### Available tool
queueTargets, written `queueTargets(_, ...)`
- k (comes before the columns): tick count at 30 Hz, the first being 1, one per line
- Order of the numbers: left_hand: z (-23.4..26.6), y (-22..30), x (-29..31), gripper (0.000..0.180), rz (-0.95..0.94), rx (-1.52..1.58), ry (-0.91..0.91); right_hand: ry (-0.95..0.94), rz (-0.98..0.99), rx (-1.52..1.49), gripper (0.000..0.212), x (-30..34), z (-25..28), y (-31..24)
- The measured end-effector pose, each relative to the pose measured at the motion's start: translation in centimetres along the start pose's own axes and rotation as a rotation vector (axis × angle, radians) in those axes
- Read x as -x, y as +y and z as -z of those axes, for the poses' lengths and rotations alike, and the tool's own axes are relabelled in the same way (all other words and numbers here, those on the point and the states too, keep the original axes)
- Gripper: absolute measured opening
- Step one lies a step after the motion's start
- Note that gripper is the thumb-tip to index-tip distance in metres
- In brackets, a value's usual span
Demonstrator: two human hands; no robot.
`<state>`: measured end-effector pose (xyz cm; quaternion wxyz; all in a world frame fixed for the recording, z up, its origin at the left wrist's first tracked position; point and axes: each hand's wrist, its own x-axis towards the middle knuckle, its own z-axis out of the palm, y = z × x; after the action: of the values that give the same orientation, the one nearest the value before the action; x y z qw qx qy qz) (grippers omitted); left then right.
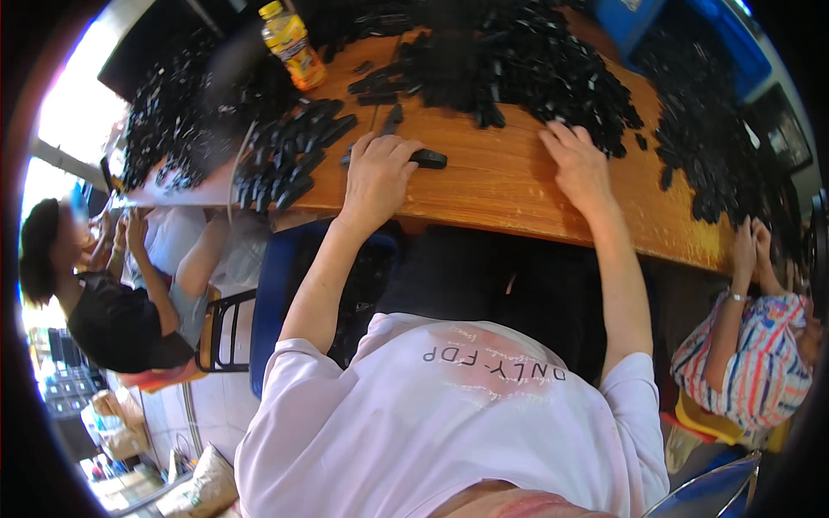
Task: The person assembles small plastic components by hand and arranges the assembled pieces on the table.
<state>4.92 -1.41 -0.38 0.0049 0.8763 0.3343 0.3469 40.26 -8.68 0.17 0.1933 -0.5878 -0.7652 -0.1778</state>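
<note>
My left hand (380,173) rests near the table's front edge, its fingers curled over an elongated black plastic piece (430,159). One end of that piece sticks out to the right of the fingers; the rest lies under the hand. Just beyond my left fingertips is another narrow black piece (394,118). My right hand (582,168) reaches to the near edge of a large heap of black plastic pieces (553,73). Its fingers are stretched out and somewhat apart, with nothing visible in them. Whether the fingertips touch the heap, I cannot tell.
A yellow-capped drink bottle (294,47) stands on the wooden table (492,186). Left of it lie rows of black pieces (289,160); more are heaped at the right (704,138). A blue bin (734,52) is at the far right. Co-workers sit on both sides, and a blue container (289,268) stands below the table.
</note>
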Motion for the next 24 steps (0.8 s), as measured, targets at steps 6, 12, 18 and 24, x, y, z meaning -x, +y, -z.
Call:
queueTargets(6, 2.2, -2.4, 2.2, 0.032, 0.274, -0.274, 0.101, -0.232, -0.061, 0.098, 0.044, -0.3, 0.3, 0.6)
queueTargets(12, -1.7, -1.6, -2.4, 0.035, 0.255, -0.19, 0.102, 0.147, -0.073, -0.505, 0.023, -1.7, -1.1, -6.0)
queueTargets(18, -4.1, 0.3, -3.5, 0.035, 0.186, 0.195, -0.026, 0.153, -0.125, -0.516, 0.016, 0.9, -1.3, -6.2)
queueTargets(24, -3.4, 2.9, -2.1, 0.03, -0.008, 0.249, -0.067, 0.003, -0.193, -0.321, 0.017, 0.7, 0.7, -6.0)
